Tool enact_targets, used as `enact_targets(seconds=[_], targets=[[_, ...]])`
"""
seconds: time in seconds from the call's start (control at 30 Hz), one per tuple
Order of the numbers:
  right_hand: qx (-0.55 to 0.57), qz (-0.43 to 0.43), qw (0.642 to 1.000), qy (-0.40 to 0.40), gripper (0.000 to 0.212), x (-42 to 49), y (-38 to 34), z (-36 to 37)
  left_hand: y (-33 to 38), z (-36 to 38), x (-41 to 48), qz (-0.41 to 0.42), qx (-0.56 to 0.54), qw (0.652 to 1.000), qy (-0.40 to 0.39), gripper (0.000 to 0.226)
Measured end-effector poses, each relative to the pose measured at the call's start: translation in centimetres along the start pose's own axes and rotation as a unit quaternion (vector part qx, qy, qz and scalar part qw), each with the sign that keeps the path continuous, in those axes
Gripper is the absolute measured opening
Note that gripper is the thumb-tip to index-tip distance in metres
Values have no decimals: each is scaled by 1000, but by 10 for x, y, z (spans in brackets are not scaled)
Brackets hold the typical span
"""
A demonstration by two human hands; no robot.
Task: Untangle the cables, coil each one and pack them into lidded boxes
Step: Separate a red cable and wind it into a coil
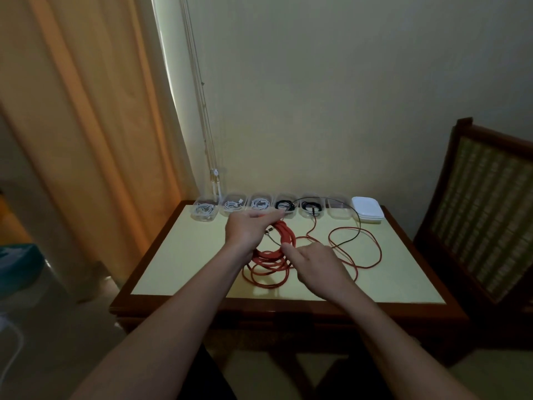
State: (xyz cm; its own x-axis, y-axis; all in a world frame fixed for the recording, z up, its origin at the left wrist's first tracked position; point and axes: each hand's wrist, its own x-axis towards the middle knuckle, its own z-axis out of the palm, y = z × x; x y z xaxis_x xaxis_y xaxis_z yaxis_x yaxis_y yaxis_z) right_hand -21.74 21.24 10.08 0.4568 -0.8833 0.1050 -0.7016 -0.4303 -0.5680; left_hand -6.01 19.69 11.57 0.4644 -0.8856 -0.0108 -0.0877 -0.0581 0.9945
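Your left hand point(248, 229) grips the red cable point(274, 255) coil at frame centre. Right hand point(317, 264) touches it, grasp unclear. Risk: black cable point(358, 223) crossing the right-hand loops snags and drags the boxes point(339, 212).

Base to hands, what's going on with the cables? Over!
Left hand grips red cable. Right hand touches its coil. Black cable tangled across loose loops.

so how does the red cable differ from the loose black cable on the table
The red cable is thicker; the black cable is thinner. The red cable is partly gathered into a coil, while the black cable sweeps uncoiled in one long arc. The left hand grips the red cable, not the black cable. Both lie on the table, outside the boxes.
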Motion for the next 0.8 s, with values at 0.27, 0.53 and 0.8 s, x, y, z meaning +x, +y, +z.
enact_targets(seconds=[0.27, 0.53, 0.8], targets=[[382, 89, 919, -33, 57, -32, 15, -6, -1, 12, -3, -52, -63, 996, -23, 38], [279, 28, 958, 65, 47, -21, 38, 6, 10, 15, -10, -181, -308, 920, -162, 29], [563, 144, 813, 36, 38, -5, 14, 5, 11, 27, -15, -134, -362, 914, -123, 20]])
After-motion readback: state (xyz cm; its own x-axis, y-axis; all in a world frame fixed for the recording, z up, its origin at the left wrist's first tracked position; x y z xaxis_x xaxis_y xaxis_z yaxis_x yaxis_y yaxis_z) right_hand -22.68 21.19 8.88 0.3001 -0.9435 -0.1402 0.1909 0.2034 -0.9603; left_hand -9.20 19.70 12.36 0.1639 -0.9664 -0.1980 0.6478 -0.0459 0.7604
